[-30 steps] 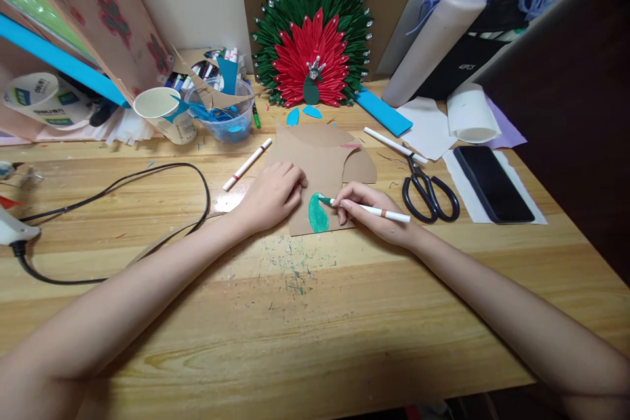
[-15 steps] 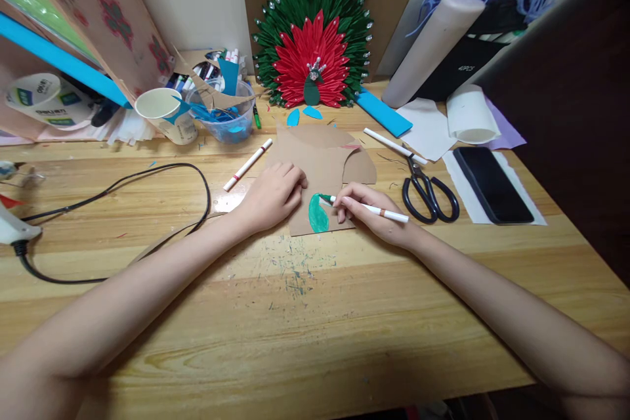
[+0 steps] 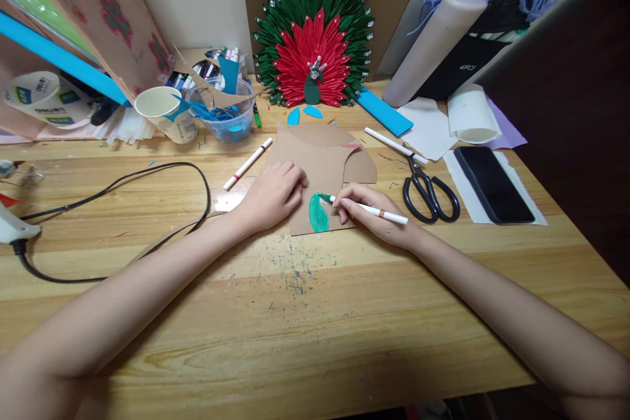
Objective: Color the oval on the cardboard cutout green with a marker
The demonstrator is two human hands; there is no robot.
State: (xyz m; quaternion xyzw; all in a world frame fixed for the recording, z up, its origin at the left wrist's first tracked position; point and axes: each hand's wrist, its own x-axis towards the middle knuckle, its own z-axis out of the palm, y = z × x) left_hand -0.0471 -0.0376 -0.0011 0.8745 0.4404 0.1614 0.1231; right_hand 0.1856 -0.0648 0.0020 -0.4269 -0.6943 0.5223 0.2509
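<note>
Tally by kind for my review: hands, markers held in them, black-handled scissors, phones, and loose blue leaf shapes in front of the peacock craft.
Left hand and right hand: 2
Held marker: 1
Scissors: 1
Phone: 1
Blue leaf shapes: 2
Total: 7

L arm (image 3: 162, 285) & R arm (image 3: 487, 292) bare (wrists incl.), slim, tapering; fingers (image 3: 296, 174) bare too.

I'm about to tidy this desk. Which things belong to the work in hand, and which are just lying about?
In use:
green-tipped marker, held in the right hand
cardboard, under the left hand
green shape on the cardboard, at the marker's tip

Apparently just lying about:
red-banded marker
black-handled scissors
phone
paper cup
</note>
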